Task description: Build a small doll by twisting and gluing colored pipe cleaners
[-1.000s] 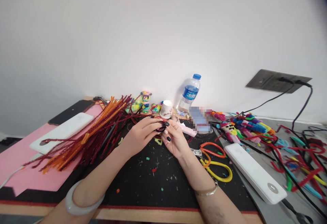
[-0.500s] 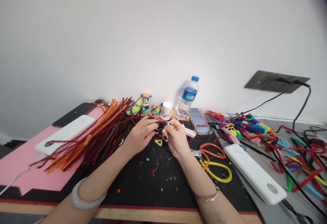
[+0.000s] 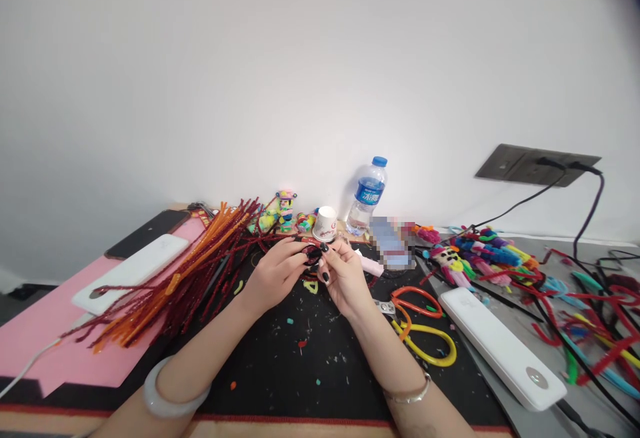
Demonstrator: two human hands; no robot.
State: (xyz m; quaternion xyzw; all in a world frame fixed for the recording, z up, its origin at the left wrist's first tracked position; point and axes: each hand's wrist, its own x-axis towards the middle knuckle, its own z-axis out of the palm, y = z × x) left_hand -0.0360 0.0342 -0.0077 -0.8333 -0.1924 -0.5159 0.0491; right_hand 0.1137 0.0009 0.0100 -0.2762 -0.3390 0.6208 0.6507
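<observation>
Over the far part of the black mat point(image 3: 280, 371), my left hand point(image 3: 277, 271) and my right hand point(image 3: 343, 275) meet fingertip to fingertip. Both are closed on a dark red pipe cleaner point(image 3: 311, 249), mostly covered by the fingers. The right thumb and forefinger pinch it; the left fingers curl round its other side. Just beyond the hands stands an upside-down paper cup point(image 3: 326, 223). Scissors point(image 3: 425, 341) with one orange and one yellow handle lie right of my right wrist. A bundle of dark red and orange pipe cleaners point(image 3: 170, 285) lies left of my left hand.
A water bottle point(image 3: 367, 198) and a small pipe-cleaner doll point(image 3: 286, 211) stand by the wall. White power banks point(image 3: 505, 348) lie on both sides. Colourful pipe-cleaner figures point(image 3: 480, 255) and loose stems crowd the right. A dark phone point(image 3: 145, 233) rests at left; scraps dot the mat.
The whole view has shifted slightly, so things sit a little lower in the picture. Both hands keep hold of the dark red pipe cleaner, with only small finger movements.
</observation>
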